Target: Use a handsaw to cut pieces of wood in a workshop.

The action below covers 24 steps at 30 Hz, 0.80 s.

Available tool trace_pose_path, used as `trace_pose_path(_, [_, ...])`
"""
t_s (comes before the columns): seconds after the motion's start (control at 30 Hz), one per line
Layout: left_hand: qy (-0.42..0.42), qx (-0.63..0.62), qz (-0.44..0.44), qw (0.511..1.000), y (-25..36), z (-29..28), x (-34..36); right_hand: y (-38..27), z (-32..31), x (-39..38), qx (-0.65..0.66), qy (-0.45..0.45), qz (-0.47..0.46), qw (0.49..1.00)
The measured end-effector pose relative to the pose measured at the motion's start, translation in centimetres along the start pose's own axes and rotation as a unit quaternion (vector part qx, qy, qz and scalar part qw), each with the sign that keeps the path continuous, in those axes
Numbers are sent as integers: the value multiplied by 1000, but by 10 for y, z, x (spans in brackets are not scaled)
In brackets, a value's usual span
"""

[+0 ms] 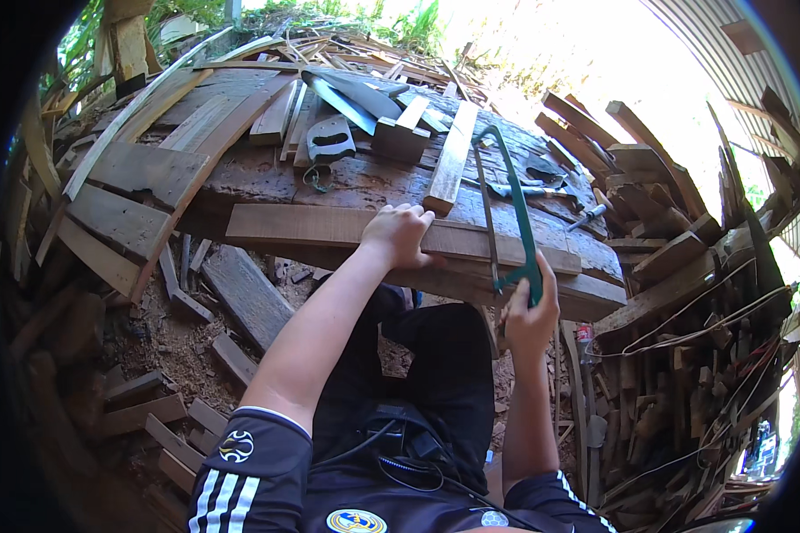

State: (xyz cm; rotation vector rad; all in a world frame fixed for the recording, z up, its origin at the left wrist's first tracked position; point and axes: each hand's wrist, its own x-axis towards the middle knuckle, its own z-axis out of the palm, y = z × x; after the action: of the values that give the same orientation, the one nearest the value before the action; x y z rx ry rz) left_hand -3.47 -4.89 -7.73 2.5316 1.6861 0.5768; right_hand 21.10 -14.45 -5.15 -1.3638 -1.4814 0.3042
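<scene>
My left hand (pixel 400 236) presses down on a long brown plank (pixel 293 224), its fingers curled over the far edge and the thumb along the near side. The plank lies lengthwise along the near edge of a rough wooden workbench (pixel 364 180). In my right hand (pixel 533 311) is the handle of a green-framed hacksaw (pixel 516 191), held upright at the bench's near right. Its thin blade crosses the plank toward the right end; whether the teeth touch the wood I cannot tell. A shorter pale board (pixel 454 158) points away from my left hand, its near end close to my fingers.
On the bench rest a handsaw (pixel 331 140) with a grey handle, a wood block (pixel 401 141) and a blue-handled tool (pixel 533 190). Boards (pixel 138 173) stretch along the left. Stacked offcuts (pixel 658 186) crowd the right. Scrap wood (pixel 244 298) and sawdust cover the ground.
</scene>
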Motion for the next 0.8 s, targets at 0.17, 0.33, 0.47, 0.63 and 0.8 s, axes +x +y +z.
trace_pose_path(0.17, [16,1,12,1000,1,-1,0,-17,-47,-82,43,-15,95,994])
trace_pose_path(0.33, [23,0,17,1000,0,-2,3,-15,-64,-105,-29,-21,12,999])
trace_pose_path(0.47, [15,-8,5,1000,-1,-2,3,-7,-27,-39,-48,25,-69,996])
trace_pose_path(0.63, [6,-14,-3,1000,3,-3,2,-12,4,8,-27,6,-53,998])
trace_pose_path(0.8, [17,-6,-3,1000,4,-4,0,-11,-18,-32,-79,15,-154,985])
